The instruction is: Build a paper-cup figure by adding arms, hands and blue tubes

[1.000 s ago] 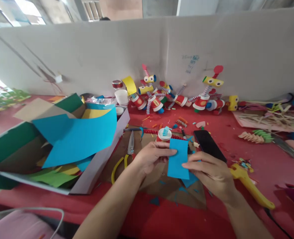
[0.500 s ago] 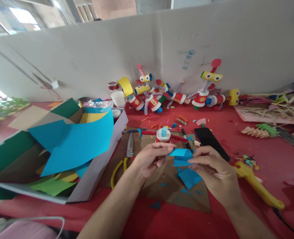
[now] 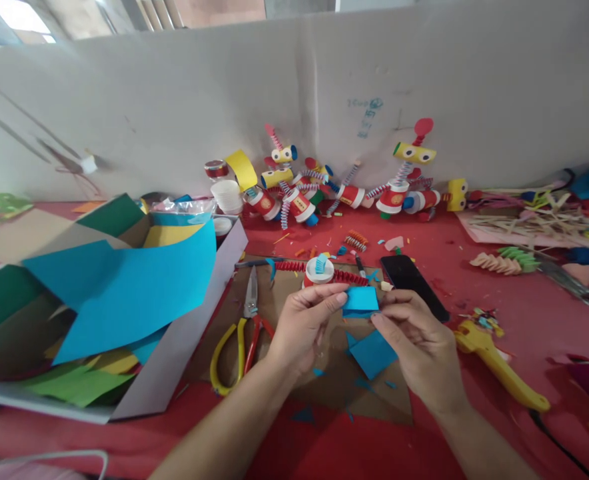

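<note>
A small folded piece of blue paper (image 3: pixel 360 299) is held up between my two hands. My left hand (image 3: pixel 304 323) pinches its left edge between thumb and fingers. On the other side, my right hand (image 3: pixel 417 343) grips the right edge and lower corner with thumb and fingertips. Just beyond my hands stands a paper cup figure (image 3: pixel 319 272) with red folded-paper arms and a light blue strip on top. Below the held paper, another blue paper piece (image 3: pixel 373 355) lies among scraps on a brown cardboard sheet (image 3: pixel 294 393). Scissors (image 3: pixel 248 327) with yellow and red handles rest left of my left hand.
A box (image 3: pixel 174 360) full of coloured paper stands at left. A black phone (image 3: pixel 414 287) and a yellow glue gun (image 3: pixel 502 367) lie at right. Several finished paper cup figures (image 3: pixel 394 197) line the back panel. Thin paper strips (image 3: pixel 529 213) are heaped at far right.
The blue paper was partly open with its layers apart; now it is folded flatter into a small rectangle. Both hands are still on it. The view has shifted slightly to the right.
</note>
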Tool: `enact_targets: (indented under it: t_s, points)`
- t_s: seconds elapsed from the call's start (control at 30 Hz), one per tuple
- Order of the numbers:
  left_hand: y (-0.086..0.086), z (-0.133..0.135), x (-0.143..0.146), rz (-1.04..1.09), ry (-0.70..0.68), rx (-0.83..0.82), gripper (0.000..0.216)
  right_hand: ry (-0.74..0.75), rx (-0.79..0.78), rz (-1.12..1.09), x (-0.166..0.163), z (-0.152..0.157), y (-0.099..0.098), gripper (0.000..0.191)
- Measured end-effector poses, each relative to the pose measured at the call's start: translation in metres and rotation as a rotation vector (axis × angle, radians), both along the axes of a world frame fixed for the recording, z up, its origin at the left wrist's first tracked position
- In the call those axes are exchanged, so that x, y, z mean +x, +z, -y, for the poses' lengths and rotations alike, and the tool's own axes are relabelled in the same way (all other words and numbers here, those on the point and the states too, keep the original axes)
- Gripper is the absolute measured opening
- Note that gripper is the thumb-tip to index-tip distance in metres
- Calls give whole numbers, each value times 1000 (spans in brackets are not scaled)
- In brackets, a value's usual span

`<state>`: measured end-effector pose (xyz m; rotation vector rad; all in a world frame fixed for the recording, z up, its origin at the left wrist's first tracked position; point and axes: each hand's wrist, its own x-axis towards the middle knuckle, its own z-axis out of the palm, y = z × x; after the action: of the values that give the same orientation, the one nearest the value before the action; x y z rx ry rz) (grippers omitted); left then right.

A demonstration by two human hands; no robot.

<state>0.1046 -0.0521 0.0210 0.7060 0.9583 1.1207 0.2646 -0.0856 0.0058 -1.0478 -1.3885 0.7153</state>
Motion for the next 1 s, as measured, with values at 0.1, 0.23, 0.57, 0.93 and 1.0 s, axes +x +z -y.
enact_targets:
  t_s: [0.1, 0.23, 0.57, 0.93, 1.0]
  points:
    - [-2, 1, 0, -27, -15, 34, 26, -21, -23, 12, 1, -1, -2, 9]
    - [-4, 2, -1, -53, -34, 64, 24, -46, -68, 43, 2, -2, -4, 11]
    - [3, 2, 0, 4, -47, -36, 26, -67, -148, 5, 0, -4, 0, 15]
    - [4, 3, 0, 44, -67, -75, 27, -121, -198, -86, 0, -5, -4, 10]
    - [4, 3, 0, 24, -77, -66, 27, -123, -202, -85, 1, -6, -5, 11]
